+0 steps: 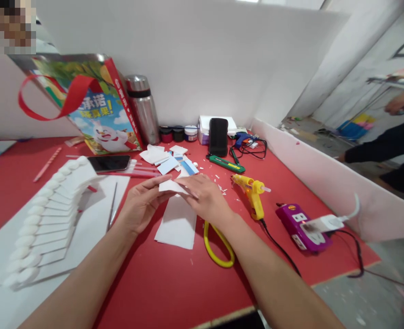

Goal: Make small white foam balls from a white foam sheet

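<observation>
My left hand [140, 204] and my right hand [205, 197] meet over the red table [174, 292], both pinching a small white foam piece [172, 186] between their fingertips. Under them lies a larger white foam sheet [177, 224]. Yellow-handled scissors [218, 249] lie partly under my right wrist. A yellow glue gun [253, 194] stands just right of my right hand. To the left, a white foam staircase-like model [47, 224] rests on a white board.
Cut white and blue pieces [169, 160], a black phone [108, 162], a steel flask [142, 108], a printed bag [95, 107], paint jars [178, 133], a green cutter [226, 164] and a purple power strip [299, 226] crowd the table. Another person's arm [383, 144] is at the right.
</observation>
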`<state>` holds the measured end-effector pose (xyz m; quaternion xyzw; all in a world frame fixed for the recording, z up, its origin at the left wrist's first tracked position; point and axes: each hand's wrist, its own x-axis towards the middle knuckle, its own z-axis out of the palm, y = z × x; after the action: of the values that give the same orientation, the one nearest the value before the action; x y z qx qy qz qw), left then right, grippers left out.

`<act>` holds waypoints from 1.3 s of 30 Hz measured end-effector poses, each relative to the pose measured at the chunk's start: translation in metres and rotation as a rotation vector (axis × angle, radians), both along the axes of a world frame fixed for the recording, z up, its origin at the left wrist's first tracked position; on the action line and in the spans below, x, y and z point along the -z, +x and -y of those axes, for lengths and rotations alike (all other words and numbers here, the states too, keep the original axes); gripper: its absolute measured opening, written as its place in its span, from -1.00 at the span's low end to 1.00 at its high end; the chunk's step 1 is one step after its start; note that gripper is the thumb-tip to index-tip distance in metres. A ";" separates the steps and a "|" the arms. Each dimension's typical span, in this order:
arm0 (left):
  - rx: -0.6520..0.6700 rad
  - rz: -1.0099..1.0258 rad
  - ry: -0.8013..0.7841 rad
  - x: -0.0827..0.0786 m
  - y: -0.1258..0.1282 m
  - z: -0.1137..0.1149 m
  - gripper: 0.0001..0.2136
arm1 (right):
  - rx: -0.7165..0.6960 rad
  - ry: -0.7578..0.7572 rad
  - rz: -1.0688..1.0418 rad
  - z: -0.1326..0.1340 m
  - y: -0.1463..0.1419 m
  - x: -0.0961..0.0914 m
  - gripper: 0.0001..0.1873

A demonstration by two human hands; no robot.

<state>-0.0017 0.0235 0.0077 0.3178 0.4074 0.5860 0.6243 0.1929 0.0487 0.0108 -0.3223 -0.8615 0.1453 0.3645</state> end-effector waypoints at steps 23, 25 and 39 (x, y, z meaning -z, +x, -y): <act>0.157 -0.155 0.119 0.004 0.001 0.002 -0.83 | 0.029 -1.047 -0.689 0.000 0.002 -0.015 -0.53; 0.146 -0.105 0.109 0.004 0.002 0.001 -0.82 | 0.059 -1.087 -0.752 -0.001 0.002 -0.014 -0.56; -0.017 -0.156 0.135 0.003 0.001 0.006 -0.90 | 0.014 -0.739 -0.539 0.004 0.002 -0.018 -0.81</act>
<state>-0.0004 0.0173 0.0049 0.4002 0.4172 0.5907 0.5628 0.1952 0.0445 0.0292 -0.3874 -0.6239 0.5193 0.4371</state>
